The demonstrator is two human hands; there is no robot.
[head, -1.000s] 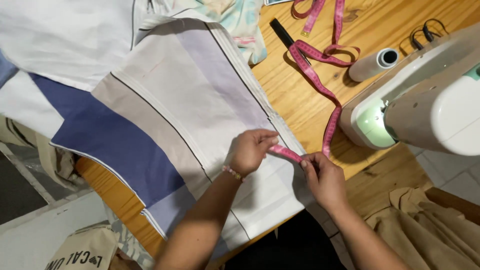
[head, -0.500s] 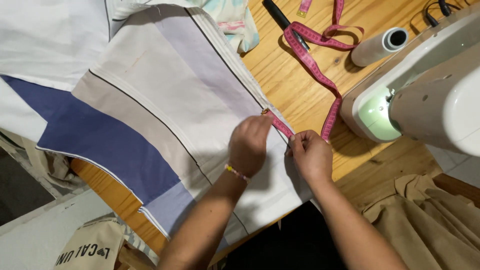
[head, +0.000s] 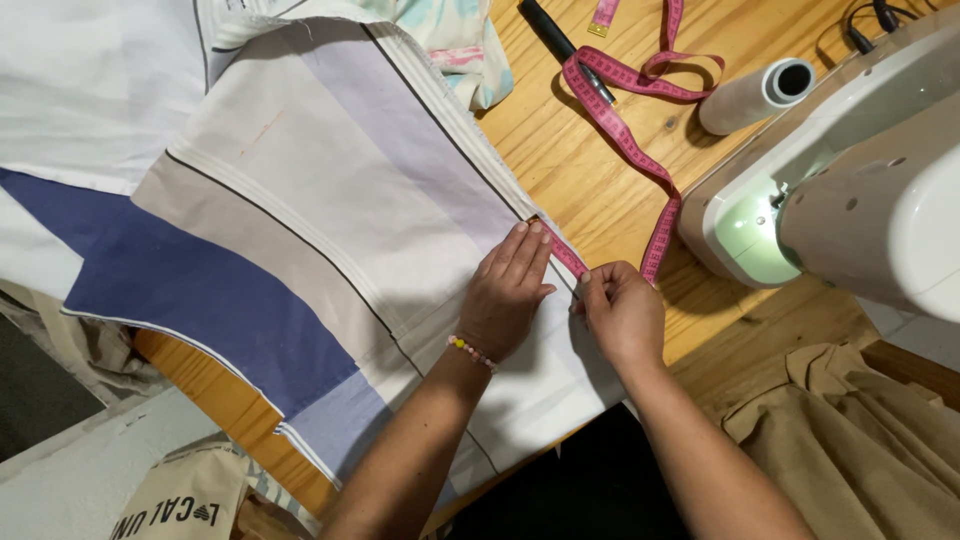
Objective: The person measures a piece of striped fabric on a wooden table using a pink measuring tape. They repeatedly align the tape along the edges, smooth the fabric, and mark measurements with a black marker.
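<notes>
A patchwork cloth [head: 300, 210] of cream, lilac and navy panels lies spread over a wooden table [head: 590, 180]. My left hand [head: 508, 290] rests flat on the cloth near its right edge, fingers together, fingertips pinning the end of a pink measuring tape [head: 625, 130] to the cloth edge. My right hand [head: 620, 312] is just right of it, fingers pinched on the same tape a short way along. From there the tape runs up the table in loops to the far edge.
A white sewing machine [head: 850, 180] stands at the right, with a white thread cone [head: 755, 97] lying behind it and a black pen-like tool [head: 560, 40] near the tape. Tan fabric [head: 870, 440] hangs at lower right. A printed bag [head: 180, 495] sits low left.
Both hands slid up along the cloth's right edge with the tape. The left hand went from a curled pinch to lying flat; the view shifted closer.
</notes>
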